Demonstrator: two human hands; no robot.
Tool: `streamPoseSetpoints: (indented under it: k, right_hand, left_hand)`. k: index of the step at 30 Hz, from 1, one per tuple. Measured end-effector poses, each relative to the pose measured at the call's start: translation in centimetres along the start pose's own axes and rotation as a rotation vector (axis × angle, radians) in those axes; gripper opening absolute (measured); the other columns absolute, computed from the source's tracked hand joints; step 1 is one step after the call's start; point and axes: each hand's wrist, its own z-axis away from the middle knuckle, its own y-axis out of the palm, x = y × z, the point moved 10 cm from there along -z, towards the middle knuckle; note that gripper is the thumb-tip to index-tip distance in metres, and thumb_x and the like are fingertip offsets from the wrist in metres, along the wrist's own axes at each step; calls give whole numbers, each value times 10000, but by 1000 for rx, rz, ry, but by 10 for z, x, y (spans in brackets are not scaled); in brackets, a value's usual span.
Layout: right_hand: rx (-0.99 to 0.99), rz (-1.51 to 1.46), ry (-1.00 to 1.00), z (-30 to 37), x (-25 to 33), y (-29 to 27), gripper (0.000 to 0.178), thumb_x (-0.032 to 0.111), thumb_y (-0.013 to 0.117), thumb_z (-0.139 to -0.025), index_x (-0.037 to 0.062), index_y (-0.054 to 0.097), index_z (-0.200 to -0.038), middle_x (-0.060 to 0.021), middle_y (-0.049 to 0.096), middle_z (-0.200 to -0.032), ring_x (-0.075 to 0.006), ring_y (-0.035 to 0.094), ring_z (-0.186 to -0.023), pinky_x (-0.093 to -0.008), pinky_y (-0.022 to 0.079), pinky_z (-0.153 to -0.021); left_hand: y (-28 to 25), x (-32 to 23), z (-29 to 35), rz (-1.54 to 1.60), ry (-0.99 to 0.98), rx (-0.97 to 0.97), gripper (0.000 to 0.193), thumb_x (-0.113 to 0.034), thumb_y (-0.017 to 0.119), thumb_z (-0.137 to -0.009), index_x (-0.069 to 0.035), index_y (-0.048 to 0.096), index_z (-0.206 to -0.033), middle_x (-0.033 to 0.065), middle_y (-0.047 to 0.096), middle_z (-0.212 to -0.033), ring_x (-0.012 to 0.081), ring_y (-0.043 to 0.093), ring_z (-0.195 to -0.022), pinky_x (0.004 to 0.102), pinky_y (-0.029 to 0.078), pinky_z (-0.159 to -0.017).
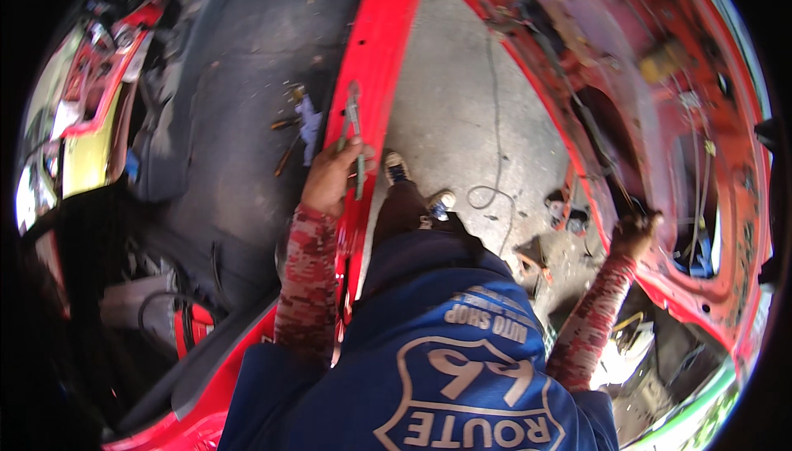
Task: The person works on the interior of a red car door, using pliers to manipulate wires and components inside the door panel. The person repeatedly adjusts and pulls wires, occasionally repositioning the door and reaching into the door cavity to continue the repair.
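My left hand [328,177] is closed on a pair of pliers [358,169] with green handles, its metal jaws pointing away from me. Hand and pliers are over the red door sill [384,35] of a car. At the right, my right hand [634,235] is closed at the inner side of a stripped red car door [660,35], beside a dark opening. A thin rod or cable [606,150] runs down the door towards that hand. What its fingers hold is too small to make out.
Left of the sill, a blue-purple rag [309,128] and a screwdriver [286,157] lie on the dark car floor [239,80]. A cable [497,105] loops across the concrete ground [441,63] near my shoes [398,168]. Tools and parts [569,213] lie below the door.
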Motion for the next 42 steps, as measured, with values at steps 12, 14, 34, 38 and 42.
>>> streamPoseSetpoints:
  k: [12,14,34,38,42]
  right_hand:
    - [50,-118,47,-17,10,0,380,580,610,-885,227,577,-748,56,512,-605,-115,496,-539,-285,371,-489]
    - [51,-118,49,-18,12,-1,379,578,615,-883,226,575,-747,56,514,-611,-113,498,-543,-280,373,-489]
    - [40,25,87,-16,26,-6,472,638,482,-898,211,507,-698,59,414,-626,-121,396,-580,-331,315,-572]
    - [-78,55,83,-5,18,-11,580,776,415,-871,240,415,-646,83,218,-515,-89,192,-410,-274,152,-385]
    - [-134,111,181,4,13,-16,542,711,585,-806,195,458,-695,54,319,-535,-137,346,-475,-321,275,-474]
  left_hand:
    - [-84,28,-9,-28,43,-264,317,-346,617,-952,-33,657,-988,60,655,-826,159,633,-700,296,479,-635]
    - [-80,43,-15,-37,10,-270,320,-343,616,-953,-29,658,-998,52,649,-818,160,634,-700,300,482,-635]
    - [31,25,-63,-386,31,277,357,-335,644,-924,-46,660,-1133,36,656,-914,138,593,-805,311,464,-736]
    - [45,-5,-68,-651,220,433,480,-437,622,-904,26,660,-1026,161,657,-839,289,619,-805,405,478,-769]
    - [64,-23,-55,-680,193,517,350,-327,633,-928,20,661,-954,94,637,-791,168,564,-766,353,460,-713]
